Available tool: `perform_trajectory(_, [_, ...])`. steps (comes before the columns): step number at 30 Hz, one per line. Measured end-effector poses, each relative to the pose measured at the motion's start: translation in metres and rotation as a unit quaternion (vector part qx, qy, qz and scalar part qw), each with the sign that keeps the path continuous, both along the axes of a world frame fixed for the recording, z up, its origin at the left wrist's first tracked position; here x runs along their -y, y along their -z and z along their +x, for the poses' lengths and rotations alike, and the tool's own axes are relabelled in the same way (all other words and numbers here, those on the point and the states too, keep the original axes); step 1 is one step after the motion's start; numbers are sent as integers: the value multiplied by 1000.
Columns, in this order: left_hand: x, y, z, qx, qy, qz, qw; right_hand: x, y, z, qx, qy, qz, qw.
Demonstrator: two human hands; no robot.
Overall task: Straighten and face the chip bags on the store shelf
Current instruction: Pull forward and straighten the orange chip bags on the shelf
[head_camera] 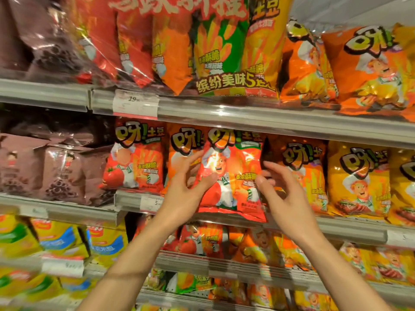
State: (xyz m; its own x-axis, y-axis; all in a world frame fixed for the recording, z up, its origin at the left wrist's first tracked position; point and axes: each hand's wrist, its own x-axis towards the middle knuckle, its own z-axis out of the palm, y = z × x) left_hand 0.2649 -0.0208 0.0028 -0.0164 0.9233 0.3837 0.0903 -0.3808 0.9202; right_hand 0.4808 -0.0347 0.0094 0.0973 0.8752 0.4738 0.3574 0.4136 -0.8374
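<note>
On the middle shelf rail [280,124] as reference: above it, a big multipack [224,48] of red, orange, green and yellow bags, bottom edge overhanging the rail; right of the multipack, orange chip bags [368,70]; left of it, brown snack bags [40,41]; a price tag [135,104] sits on the rail's left stretch; directly below the rail, a row of chip bags; red tomato bag [134,158] at left, upright, face forward; orange bag [307,173] and yellow bags [359,182] toward the right, also upright; red chip bag [231,176] centred under the rail, pulled forward of the row, tilted slightly, bottom seam hanging over the lower shelf edge; left hand [184,194] grips its left edge, thumb on the front, fingers curled behind; right hand [289,196] pinches its right edge, thumb on the front, fingers bent at the side; further below the rail, more red, orange and yellow bags, blurred.
</note>
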Motion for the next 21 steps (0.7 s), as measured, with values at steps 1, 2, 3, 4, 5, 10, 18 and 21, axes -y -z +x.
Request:
perform_trajectory(1, [5, 1, -12, 5, -11, 7, 1000, -7, 0, -5, 6, -2, -1, 1000])
perform_trajectory(2, [9, 2, -25, 3, -28, 15, 1000, -15, 0, -11, 10, -2, -7, 1000])
perform_trajectory(3, [13, 3, -37, 1, -48, 23, 999, -24, 0, -18, 14, 0, -16, 1000])
perform_trajectory(4, [16, 6, -50, -2, -70, 28, 997, -34, 0, -25, 26, 5, -27, 999])
perform_trajectory(5, [19, 6, -61, -1, -88, 32, 996, -45, 0, -34, 43, 7, -43, 998])
perform_trajectory(10, [31, 12, -108, 4, -137, 16, 990, -79, 1, -79, 143, -44, -142, 978])
perform_trajectory(18, [35, 12, -125, 16, -153, 19, 988, -90, 5, -98, 161, 4, -127, 979])
perform_trajectory(21, [34, 13, -122, 10, -147, 24, 989, -87, 1, -88, 156, 32, -110, 981])
